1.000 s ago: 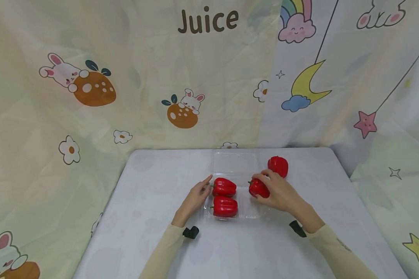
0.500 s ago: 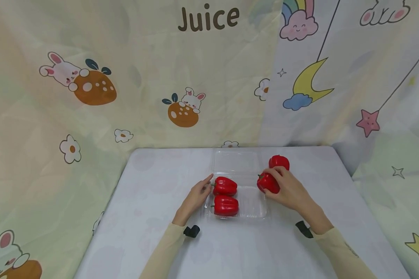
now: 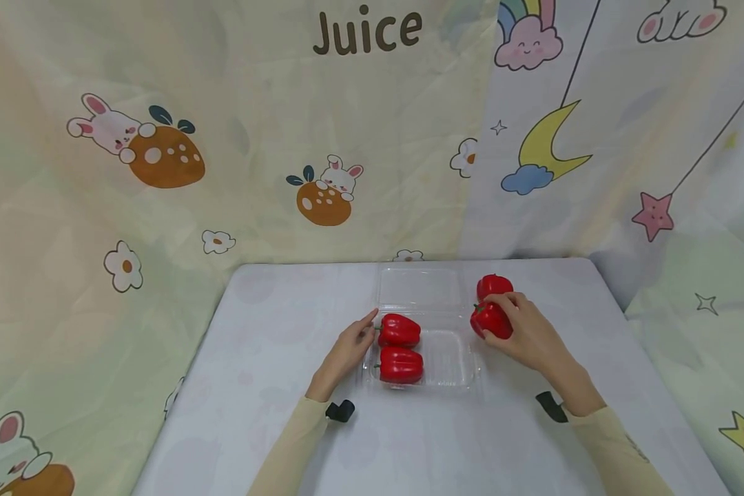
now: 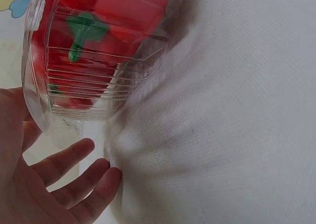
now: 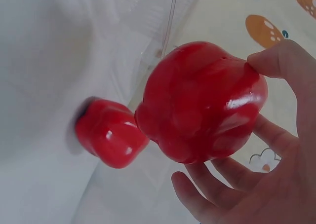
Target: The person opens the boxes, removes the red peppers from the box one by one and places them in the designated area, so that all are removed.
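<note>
My right hand (image 3: 533,337) grips a red bell pepper (image 3: 488,322) with a green stem, to the right of the clear plastic clamshell box (image 3: 449,358). In the right wrist view the thumb and fingers hold this bell pepper (image 5: 197,103) at its sides, its bottom facing the camera. Two more red peppers (image 3: 401,364) lie side by side in the left half of the box, stems pointing left. My left hand (image 3: 347,351) is at the box's left edge, its fingers extended. Up close in the left wrist view, the left hand's fingers (image 4: 66,162) are spread beside the ribbed box wall (image 4: 98,86).
Another red pepper (image 3: 493,284) lies on the white-covered table (image 3: 273,331), behind the held one. The box's lid (image 3: 418,287) is folded back flat toward the rear. A printed fabric backdrop (image 3: 254,124) rises behind the table.
My right hand has moved right with the bell pepper, from over the right half of the box to beyond its right edge. My left hand has stayed at the box.
</note>
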The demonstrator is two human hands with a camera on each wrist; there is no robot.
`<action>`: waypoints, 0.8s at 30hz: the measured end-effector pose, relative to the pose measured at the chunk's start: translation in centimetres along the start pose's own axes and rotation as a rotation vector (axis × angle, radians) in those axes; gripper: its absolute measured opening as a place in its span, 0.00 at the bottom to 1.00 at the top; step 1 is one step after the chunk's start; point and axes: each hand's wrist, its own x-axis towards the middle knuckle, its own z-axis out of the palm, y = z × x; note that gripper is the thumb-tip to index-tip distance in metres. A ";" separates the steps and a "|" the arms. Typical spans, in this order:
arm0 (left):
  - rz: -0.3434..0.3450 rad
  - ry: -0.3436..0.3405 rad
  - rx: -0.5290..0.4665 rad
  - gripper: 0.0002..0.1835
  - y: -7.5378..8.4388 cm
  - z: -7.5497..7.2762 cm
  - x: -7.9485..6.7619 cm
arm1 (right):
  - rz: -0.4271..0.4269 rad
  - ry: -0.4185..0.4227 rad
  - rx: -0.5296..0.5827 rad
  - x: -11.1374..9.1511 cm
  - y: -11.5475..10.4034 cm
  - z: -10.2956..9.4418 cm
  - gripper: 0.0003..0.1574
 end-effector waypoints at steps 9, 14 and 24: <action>-0.001 -0.002 -0.013 0.27 0.0 0.0 -0.1 | 0.053 -0.027 0.083 -0.4 1.5 -0.4 0.51; -0.005 -0.004 -0.013 0.27 0.0 0.0 -0.2 | 0.081 0.002 0.115 -0.6 2.3 -0.6 0.50; -0.008 0.002 0.009 0.27 -0.3 0.2 0.2 | 0.141 0.088 0.129 -1.0 4.1 -1.3 0.48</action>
